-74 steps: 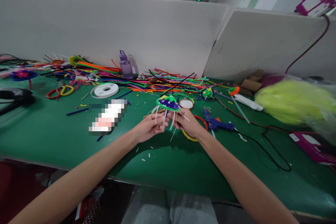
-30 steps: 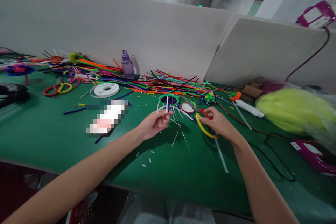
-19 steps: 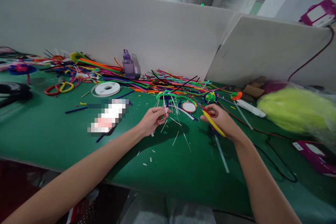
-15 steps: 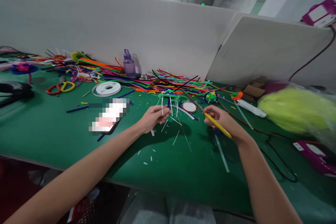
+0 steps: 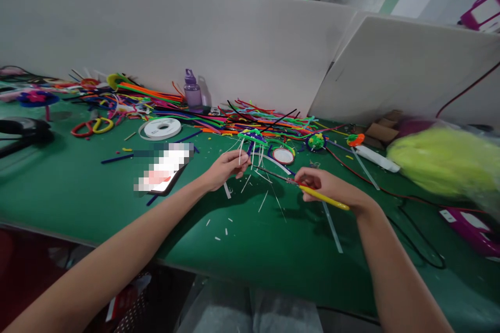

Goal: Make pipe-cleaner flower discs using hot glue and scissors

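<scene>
My left hand (image 5: 229, 169) pinches the dark blue stem of a small umbrella-shaped pipe-cleaner piece (image 5: 253, 137), its canopy green and blue. Thin white strips (image 5: 261, 157) hang down from the canopy's rim. In my right hand (image 5: 324, 183) is a pair of scissors (image 5: 326, 199) with yellow and red handles. The blades point left, their tips close under the hanging strips near my left fingertips. Whether the blades touch a strip I cannot tell. White offcuts (image 5: 225, 231) lie on the green table (image 5: 242, 255) below.
Behind my hands lies a heap of colored pipe cleaners (image 5: 269, 122). A phone (image 5: 167, 179), a ribbon spool (image 5: 162, 128) and a second pair of scissors (image 5: 91, 126) are on the left. On the right are a yellow-green bag (image 5: 437, 158) and a glue gun (image 5: 469, 226).
My right hand has lowered and shifted slightly left, swinging the scissors so the blades point left under the strips. The umbrella-shaped piece has tilted a little in my left hand.
</scene>
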A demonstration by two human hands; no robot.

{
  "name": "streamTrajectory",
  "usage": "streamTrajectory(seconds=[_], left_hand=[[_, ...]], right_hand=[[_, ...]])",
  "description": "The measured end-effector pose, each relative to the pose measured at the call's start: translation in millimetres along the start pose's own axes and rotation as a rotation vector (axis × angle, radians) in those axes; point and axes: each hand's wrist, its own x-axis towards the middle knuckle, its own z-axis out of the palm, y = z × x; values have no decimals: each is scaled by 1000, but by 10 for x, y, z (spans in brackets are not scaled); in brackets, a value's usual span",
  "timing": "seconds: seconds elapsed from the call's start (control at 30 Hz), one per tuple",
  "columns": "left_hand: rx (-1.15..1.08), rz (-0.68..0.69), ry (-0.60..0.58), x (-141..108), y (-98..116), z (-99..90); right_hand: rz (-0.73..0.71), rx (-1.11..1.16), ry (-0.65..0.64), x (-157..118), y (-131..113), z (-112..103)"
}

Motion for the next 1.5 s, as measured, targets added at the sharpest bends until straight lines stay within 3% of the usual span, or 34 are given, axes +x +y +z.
streamTrajectory(seconds=[0.3, 0.53, 0.97, 1.5], left_hand=[[23, -35, -65, 4, -29, -2], [-11, -27, -3, 10, -6, -45], [-129, -20, -23, -16, 45, -17], [9, -33, -93, 6, -41, -49]], right_hand=[[-3, 18, -26, 28, 4, 27], [0, -35, -2, -3, 1, -17], [-5, 34, 11, -20, 13, -38], [-28, 76, -50, 77, 50, 43]])
